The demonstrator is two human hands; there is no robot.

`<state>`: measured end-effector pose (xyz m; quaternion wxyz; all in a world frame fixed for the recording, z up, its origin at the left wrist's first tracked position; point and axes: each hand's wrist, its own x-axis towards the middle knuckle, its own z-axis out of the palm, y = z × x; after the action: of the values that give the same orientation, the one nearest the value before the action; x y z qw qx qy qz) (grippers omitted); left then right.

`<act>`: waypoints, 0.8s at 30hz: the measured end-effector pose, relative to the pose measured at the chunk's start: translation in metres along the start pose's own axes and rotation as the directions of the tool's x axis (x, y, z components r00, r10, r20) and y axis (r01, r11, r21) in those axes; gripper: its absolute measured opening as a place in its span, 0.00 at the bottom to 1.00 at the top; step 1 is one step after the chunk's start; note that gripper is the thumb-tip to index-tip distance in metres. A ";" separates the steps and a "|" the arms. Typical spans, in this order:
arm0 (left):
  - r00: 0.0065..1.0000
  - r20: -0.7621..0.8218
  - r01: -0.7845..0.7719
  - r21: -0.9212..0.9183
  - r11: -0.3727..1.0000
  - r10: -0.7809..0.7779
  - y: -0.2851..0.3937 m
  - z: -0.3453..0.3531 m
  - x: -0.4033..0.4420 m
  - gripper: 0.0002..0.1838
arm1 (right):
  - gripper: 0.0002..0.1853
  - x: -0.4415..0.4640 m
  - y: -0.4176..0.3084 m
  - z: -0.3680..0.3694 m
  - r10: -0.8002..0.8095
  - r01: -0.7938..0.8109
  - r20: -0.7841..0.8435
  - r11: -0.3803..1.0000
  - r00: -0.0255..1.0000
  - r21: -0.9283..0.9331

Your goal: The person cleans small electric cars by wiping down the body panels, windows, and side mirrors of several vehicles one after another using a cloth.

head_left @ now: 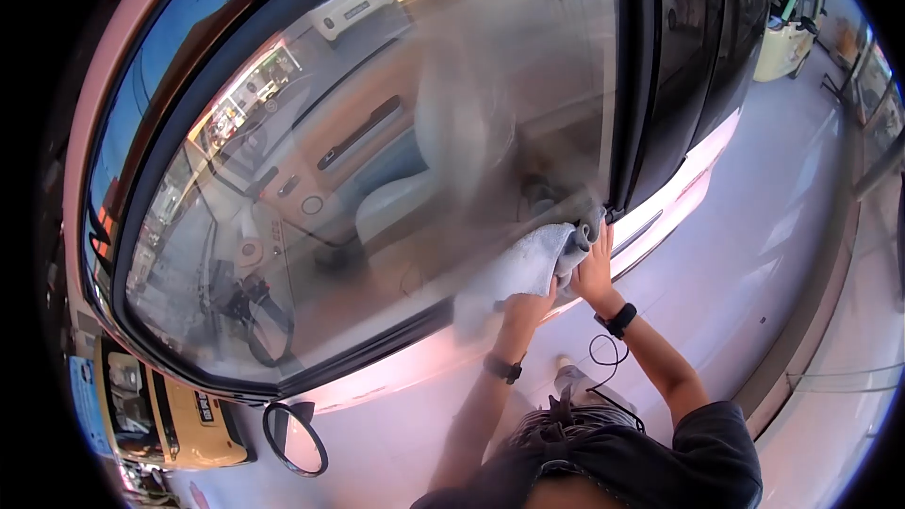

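Note:
A grey cloth lies bunched near the lower rear corner of a pink vehicle's side window. My left hand grips its lower edge, the fingers partly hidden by the fabric. My right hand is closed around the darker, folded end of the cloth, with some fingers extended upward beside the window frame. Dark bands circle both wrists. Through the glass a pale seat and a brown door panel show, mixed with reflections.
A round side mirror juts out at the lower left. A yellow vehicle stands beyond it, and a pale green one at the upper right. A black cable hangs by my right arm. The glossy floor runs along the right.

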<state>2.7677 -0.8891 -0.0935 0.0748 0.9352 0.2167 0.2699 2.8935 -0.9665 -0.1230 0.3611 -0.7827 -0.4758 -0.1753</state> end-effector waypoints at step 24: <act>0.882 -0.457 -0.188 -0.121 0.975 0.113 -0.015 -0.255 0.125 0.33 | 0.26 0.216 -0.174 -0.131 -0.007 0.232 -0.551 0.912 0.834 0.339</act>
<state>2.7200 -0.8142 0.1767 0.0776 0.8529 0.1319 0.4992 2.8561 -0.8790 0.1680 0.6172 -0.5811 -0.4294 -0.3114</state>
